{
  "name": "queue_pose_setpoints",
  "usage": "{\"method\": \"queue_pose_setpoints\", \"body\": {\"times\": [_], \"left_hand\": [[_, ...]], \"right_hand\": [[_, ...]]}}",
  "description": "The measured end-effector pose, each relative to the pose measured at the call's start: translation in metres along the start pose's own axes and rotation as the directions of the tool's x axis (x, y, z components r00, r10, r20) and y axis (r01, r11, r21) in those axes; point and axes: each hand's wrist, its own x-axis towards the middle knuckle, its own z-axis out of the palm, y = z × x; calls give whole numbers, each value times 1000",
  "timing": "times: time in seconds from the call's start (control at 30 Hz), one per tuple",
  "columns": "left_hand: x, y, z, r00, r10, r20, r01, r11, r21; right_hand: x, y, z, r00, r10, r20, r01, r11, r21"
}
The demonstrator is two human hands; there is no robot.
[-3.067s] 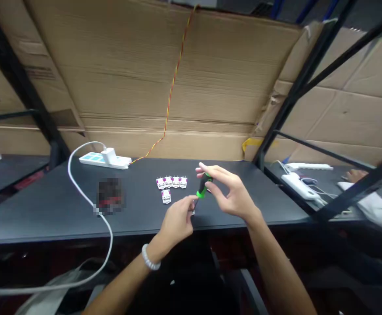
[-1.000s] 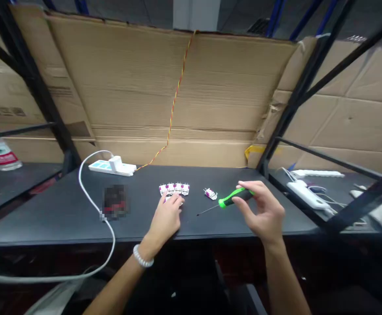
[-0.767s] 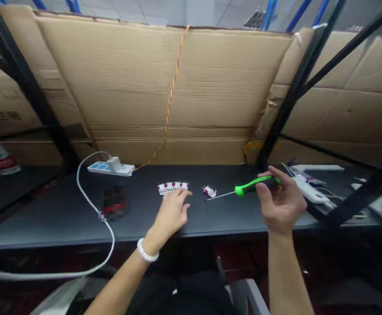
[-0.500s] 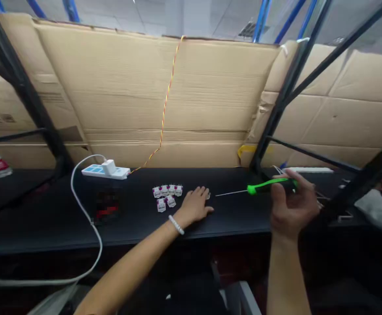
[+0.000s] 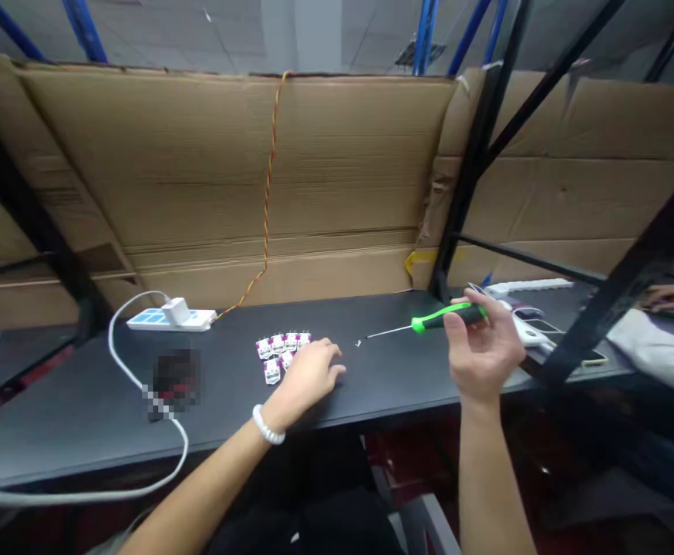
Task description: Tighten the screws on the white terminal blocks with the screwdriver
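Observation:
My right hand (image 5: 484,351) is closed round the green and black handle of a screwdriver (image 5: 449,316). Its thin metal shaft points left, the tip just above or on the black tabletop. Close to that tip lie small white bits (image 5: 358,344), too small to name. My left hand (image 5: 311,374), with a white coiled band at the wrist, is low over the table with fingers slightly bent and apart. It covers part of a group of several small white and purple pieces (image 5: 271,371); whether anything is under the palm is hidden.
A white power strip (image 5: 198,320) with a plugged-in charger stands at the back left, its white cable (image 5: 134,374) looping forward. A pixelated dark object (image 5: 175,378) lies near it. Black rack posts (image 5: 464,177) frame the cardboard wall (image 5: 342,169). Another person's sleeve (image 5: 649,347) shows at right.
My left hand has moved left, back towards the white and purple pieces, uncovering the small white bits. The screwdriver stays in my right hand. The camera view has shifted a little.

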Motion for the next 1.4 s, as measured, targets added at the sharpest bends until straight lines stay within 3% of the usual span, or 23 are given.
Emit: {"method": "queue_pose_setpoints", "body": {"times": [0.2,0.33,0.6,0.9,1.17,1.4], "left_hand": [[77,13,25,991,-92,95,94,995,-22],[95,10,41,986,-99,131,105,994,-40],[91,-2,44,988,-68,137,79,994,-75],[57,-19,27,986,-13,167,32,993,-112],[50,-20,17,983,-12,182,35,992,-120],[51,-15,21,979,-30,201,44,997,-66]], "right_hand": [[1,1,-7,1000,7,-14,-8,1000,-24],[2,5,-9,1000,8,-21,-9,999,-42],[1,6,-8,999,4,42,-2,999,-49],[-2,4,-7,989,39,142,-31,998,-60],[-4,-1,-2,976,3,216,15,996,-83],[-4,-2,-3,976,-12,217,27,997,-69]]}}
